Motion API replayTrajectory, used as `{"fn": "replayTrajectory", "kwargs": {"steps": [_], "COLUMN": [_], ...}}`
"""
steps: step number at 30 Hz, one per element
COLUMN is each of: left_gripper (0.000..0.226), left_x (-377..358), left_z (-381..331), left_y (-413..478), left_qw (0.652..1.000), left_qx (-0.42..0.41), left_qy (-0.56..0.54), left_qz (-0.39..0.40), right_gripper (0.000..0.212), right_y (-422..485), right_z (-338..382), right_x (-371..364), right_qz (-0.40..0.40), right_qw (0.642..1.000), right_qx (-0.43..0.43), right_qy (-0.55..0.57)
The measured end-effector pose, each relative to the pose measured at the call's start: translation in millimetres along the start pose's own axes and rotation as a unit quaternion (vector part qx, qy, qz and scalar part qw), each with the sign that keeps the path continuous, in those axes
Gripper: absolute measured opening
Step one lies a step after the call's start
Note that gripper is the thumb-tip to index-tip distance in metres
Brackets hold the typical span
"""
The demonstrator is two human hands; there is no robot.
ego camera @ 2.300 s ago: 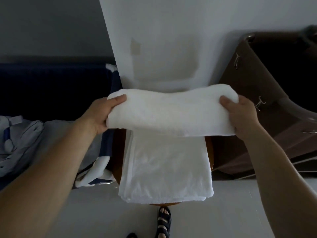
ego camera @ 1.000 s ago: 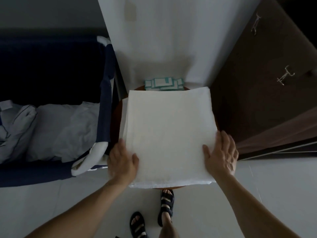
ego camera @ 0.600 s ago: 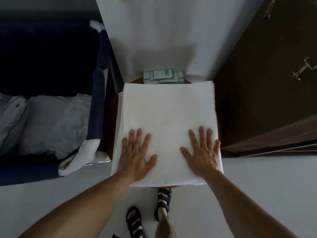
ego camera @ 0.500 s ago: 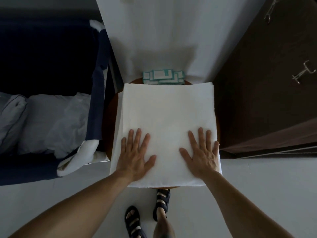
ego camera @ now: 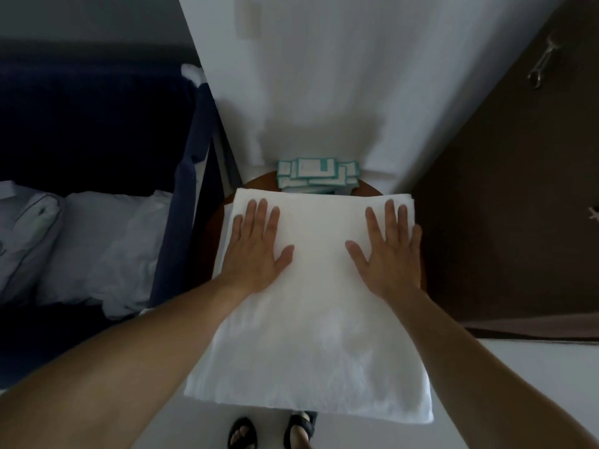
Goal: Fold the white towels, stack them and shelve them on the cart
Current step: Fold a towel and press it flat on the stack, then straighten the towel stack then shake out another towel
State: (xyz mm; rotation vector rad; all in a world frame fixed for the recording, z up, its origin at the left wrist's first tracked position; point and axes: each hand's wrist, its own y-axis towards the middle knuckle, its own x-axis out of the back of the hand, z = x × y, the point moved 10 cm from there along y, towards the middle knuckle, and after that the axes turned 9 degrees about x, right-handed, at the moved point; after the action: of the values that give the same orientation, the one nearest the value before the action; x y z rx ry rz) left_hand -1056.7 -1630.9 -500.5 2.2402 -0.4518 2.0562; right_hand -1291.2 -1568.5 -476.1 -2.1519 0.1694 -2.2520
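Observation:
A folded white towel [ego camera: 311,345] lies flat on a small round brown table [ego camera: 217,241], its near edge overhanging the table. An edge of another white layer shows under it at the far left. My left hand [ego camera: 256,251] rests palm down on the towel's far left part, fingers straight and spread. My right hand [ego camera: 389,251] lies flat on the far right part in the same way. Neither hand grips the cloth.
A stack of teal-and-white packets [ego camera: 317,175] sits on the table behind the towel. A dark blue linen bag [ego camera: 181,196] with crumpled white linen [ego camera: 97,247] stands to the left. A dark brown cabinet [ego camera: 512,202] is on the right, a white wall behind.
Both hands have slid from the towel's near part up to its far part, staying flat on it. Before that the towel was laid down on the stack.

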Motion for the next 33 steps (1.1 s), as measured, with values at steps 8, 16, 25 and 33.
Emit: {"fn": "replayTrajectory", "kwargs": {"steps": [8,16,25,33], "left_gripper": [0.096,0.09,0.096,0.099], "left_x": [-26,-43,-31,-40], "left_z": [4,10,12,10], "left_y": [46,45,37,-67], "left_qw": [0.998,0.995,0.991,0.99], "left_qx": [0.025,0.025,0.039,0.028], "left_qy": [-0.035,-0.097,-0.118,-0.1], "left_qz": [0.044,0.014,0.058,0.093], "right_gripper": [0.082,0.085,0.087,0.084], "right_y": [34,39,30,-44], "right_z": [-10,-14,-12,28], "right_x": [-53,-72,-63,-57], "right_qz": [0.062,0.042,0.054,0.146], "right_qw": [0.996,0.992,0.994,0.986], "right_qx": [0.0,0.0,0.023,0.048], "right_qy": [0.064,0.115,0.096,0.066]}}
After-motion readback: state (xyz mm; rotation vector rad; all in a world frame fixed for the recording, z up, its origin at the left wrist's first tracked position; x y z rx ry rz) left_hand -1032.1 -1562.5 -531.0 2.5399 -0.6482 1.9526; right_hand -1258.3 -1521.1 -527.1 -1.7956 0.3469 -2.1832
